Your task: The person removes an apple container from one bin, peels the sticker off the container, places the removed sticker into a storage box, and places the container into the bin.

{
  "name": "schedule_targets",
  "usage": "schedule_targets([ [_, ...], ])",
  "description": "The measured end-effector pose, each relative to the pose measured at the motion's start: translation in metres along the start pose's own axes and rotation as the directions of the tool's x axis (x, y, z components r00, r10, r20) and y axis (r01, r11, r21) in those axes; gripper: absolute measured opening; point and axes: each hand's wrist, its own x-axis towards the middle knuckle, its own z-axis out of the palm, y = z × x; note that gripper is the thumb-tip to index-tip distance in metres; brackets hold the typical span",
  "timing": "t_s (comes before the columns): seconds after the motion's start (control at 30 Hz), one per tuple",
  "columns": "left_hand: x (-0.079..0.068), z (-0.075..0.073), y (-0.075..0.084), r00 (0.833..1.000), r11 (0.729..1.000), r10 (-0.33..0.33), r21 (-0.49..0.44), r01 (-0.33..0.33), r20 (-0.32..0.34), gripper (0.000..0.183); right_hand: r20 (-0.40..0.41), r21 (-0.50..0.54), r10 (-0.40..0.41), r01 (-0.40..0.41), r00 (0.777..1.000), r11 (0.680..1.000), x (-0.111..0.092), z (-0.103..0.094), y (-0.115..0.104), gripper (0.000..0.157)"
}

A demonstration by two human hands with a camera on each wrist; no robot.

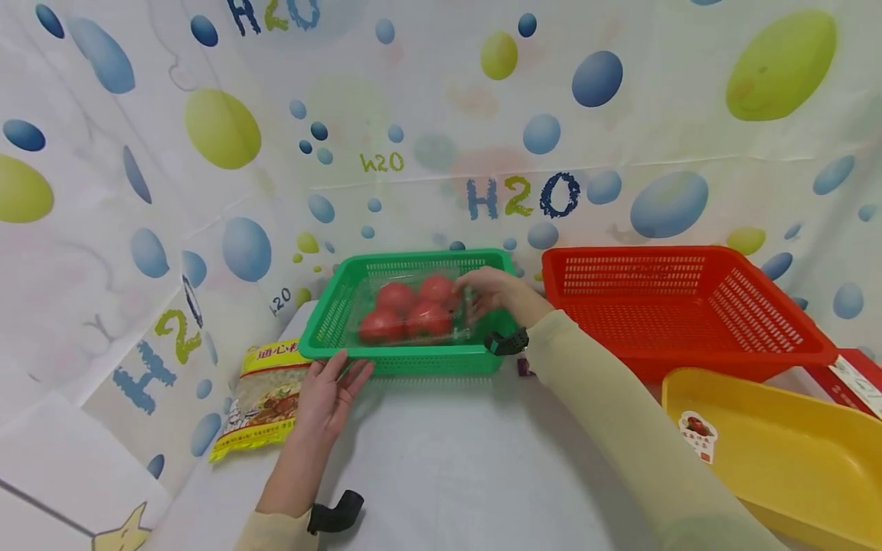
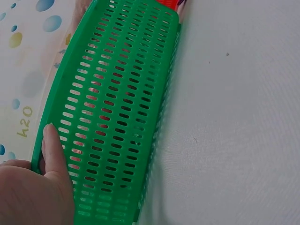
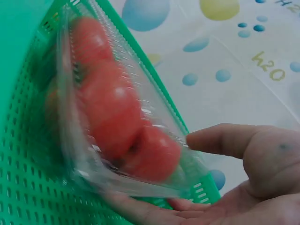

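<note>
A clear plastic box of red tomatoes (image 1: 406, 312) sits inside the green basket (image 1: 413, 361). My right hand (image 1: 498, 293) holds the box by its right end. In the right wrist view the thumb (image 3: 215, 138) touches the upper side of the plastic and the other fingers reach beneath it; the tomatoes (image 3: 112, 108) are slightly blurred there. My left hand (image 1: 329, 398) is at the basket's front left rim. In the left wrist view a finger (image 2: 55, 150) lies along the outer wall and the rim is pinched; part of that hand is cut off.
Left of the basket lies a yellow food bag (image 1: 272, 390), partly behind my left hand. A red basket (image 1: 689, 360) stands to the right, with a yellow tray (image 1: 772, 436) in front of it. A patterned sheet (image 1: 427, 99) hangs behind the white table (image 1: 455, 451).
</note>
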Motion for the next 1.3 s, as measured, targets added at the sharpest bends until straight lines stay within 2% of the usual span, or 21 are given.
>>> schedule_targets([
  [0.07, -0.001, -0.001, 0.001, 1.000, 1.000, -0.008, -0.003, 0.008, -0.001, 0.044, 0.016, -0.001, 0.017, -0.017, 1.000, 1.000, -0.001, 0.000, 0.001, 0.072],
  [0.4, -0.001, 0.001, 0.002, 1.000, 1.000, -0.026, -0.004, 0.026, -0.014, 0.048, 0.062, -0.085, 0.032, -0.027, 0.998, 0.996, -0.003, 0.005, -0.002, 0.068],
  [0.67, -0.002, 0.000, 0.003, 0.999, 1.000, -0.031, -0.003, 0.031, -0.014, 0.050, 0.056, -0.155, 0.019, -0.010, 0.998, 0.988, -0.003, 0.004, -0.002, 0.062],
  [0.77, -0.001, 0.001, 0.003, 1.000, 1.000, -0.029, -0.006, 0.029, -0.012, 0.051, 0.036, -0.175, 0.018, -0.011, 0.999, 0.985, -0.004, 0.003, -0.003, 0.066],
  [0.87, -0.001, 0.001, 0.004, 1.000, 1.000, -0.028, -0.003, 0.028, -0.007, 0.051, -0.005, -0.131, 0.008, -0.009, 1.000, 0.991, -0.005, 0.002, -0.006, 0.077],
  [0.93, -0.001, 0.002, 0.004, 1.000, 1.000, -0.027, -0.002, 0.027, -0.006, 0.051, -0.022, -0.064, -0.004, 0.002, 1.000, 0.998, -0.005, 0.001, -0.009, 0.079],
  [1.13, 0.000, 0.002, 0.003, 0.999, 1.000, -0.031, 0.001, 0.031, -0.009, 0.049, -0.026, 0.105, -0.015, 0.018, 1.000, 0.994, -0.009, -0.007, -0.013, 0.072],
  [1.3, -0.001, 0.001, 0.003, 0.999, 0.999, -0.035, -0.001, 0.034, -0.021, 0.049, 0.000, 0.157, -0.022, 0.021, 1.000, 0.987, -0.018, -0.012, -0.019, 0.073],
])
